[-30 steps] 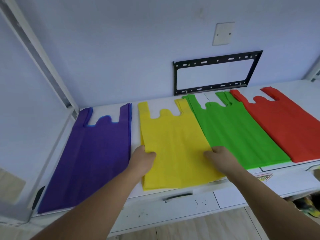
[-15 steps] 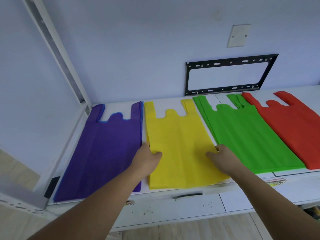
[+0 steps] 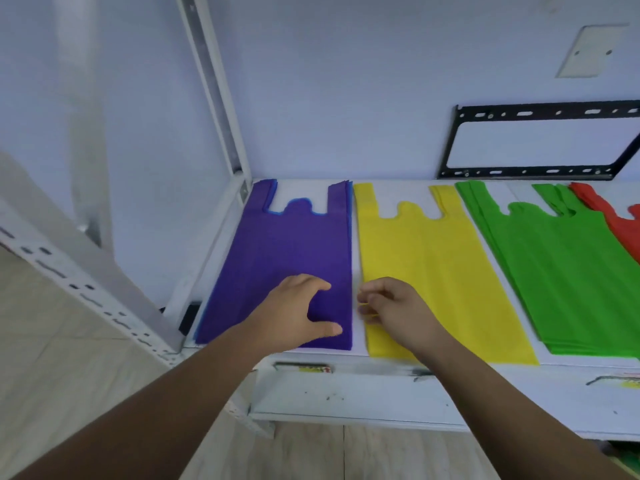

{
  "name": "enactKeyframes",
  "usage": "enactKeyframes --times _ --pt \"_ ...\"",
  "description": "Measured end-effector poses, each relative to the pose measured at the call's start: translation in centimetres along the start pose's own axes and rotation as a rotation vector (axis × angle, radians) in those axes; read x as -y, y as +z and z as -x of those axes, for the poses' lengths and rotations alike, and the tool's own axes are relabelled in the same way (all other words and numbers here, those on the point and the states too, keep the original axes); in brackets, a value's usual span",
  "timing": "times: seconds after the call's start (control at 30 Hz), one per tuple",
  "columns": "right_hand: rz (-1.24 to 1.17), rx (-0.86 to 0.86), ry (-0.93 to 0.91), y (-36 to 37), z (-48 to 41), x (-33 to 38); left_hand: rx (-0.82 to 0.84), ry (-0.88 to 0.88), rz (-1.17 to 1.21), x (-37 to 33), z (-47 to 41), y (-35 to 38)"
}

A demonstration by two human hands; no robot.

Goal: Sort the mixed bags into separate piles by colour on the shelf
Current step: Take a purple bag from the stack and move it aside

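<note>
Four flat piles of bags lie side by side on the white shelf (image 3: pixel 450 367): purple (image 3: pixel 294 251) at the left, then yellow (image 3: pixel 426 265), green (image 3: pixel 561 268) and red (image 3: pixel 620 223), which is cut off by the right edge. My left hand (image 3: pixel 301 313) rests spread on the near right part of the purple pile, fingers apart. My right hand (image 3: pixel 391 306) hovers over the yellow pile's near left edge with its fingers curled loosely and nothing held.
A white metal upright (image 3: pixel 214 88) and a perforated rail (image 3: pixel 86 292) frame the shelf's left end. A black wall bracket (image 3: pixel 540 171) and a blank wall plate (image 3: pixel 585 51) sit behind. Drawer fronts with handles (image 3: pixel 301 367) are below the shelf edge.
Both hands have left the yellow pile's sides and shifted left. The left hand now lies on the purple pile, the right at the yellow pile's left edge. The view swung left.
</note>
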State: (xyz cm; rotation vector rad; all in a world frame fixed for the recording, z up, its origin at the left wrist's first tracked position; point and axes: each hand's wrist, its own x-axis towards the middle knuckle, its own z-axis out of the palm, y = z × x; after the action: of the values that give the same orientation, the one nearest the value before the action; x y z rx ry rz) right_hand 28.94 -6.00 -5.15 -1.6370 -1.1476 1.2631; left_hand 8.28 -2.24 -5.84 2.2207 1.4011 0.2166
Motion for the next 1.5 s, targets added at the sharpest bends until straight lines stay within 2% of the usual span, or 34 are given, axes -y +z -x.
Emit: enactKeyframes --times 0.13,0.33,0.6,0.8,1.03,1.1,1.33,1.5 --pt "-0.066 -0.001 0.081 2.7 0.5 0.2 0.083 0.044 -0.017 2.1 1.7 0.3" --pt "-0.282 -0.148 0.145 3.5 1.1 0.7 -0.034 0.086 0.086 3.8 2.1 2.0" --pt "-0.351 -0.160 0.169 4.4 1.9 0.7 -0.107 0.006 0.506 5.0 2.0 1.3" --pt "-0.157 -0.194 0.191 5.2 2.3 -0.2 -0.141 0.004 0.520 5.0 2.3 1.1" --pt "0.123 -0.110 0.200 5.1 2.5 0.5 -0.092 0.048 0.455 5.1 2.3 1.4" --pt "0.055 -0.064 0.202 5.3 2.5 1.2 -0.069 0.038 0.453 5.3 2.3 1.5" --pt "-0.488 0.002 0.175 5.7 2.6 2.5 -0.089 0.086 0.406 5.3 2.5 1.5" --pt "-0.679 -0.206 0.238 5.7 2.3 2.1 -0.184 0.053 0.393 5.0 2.6 1.4"
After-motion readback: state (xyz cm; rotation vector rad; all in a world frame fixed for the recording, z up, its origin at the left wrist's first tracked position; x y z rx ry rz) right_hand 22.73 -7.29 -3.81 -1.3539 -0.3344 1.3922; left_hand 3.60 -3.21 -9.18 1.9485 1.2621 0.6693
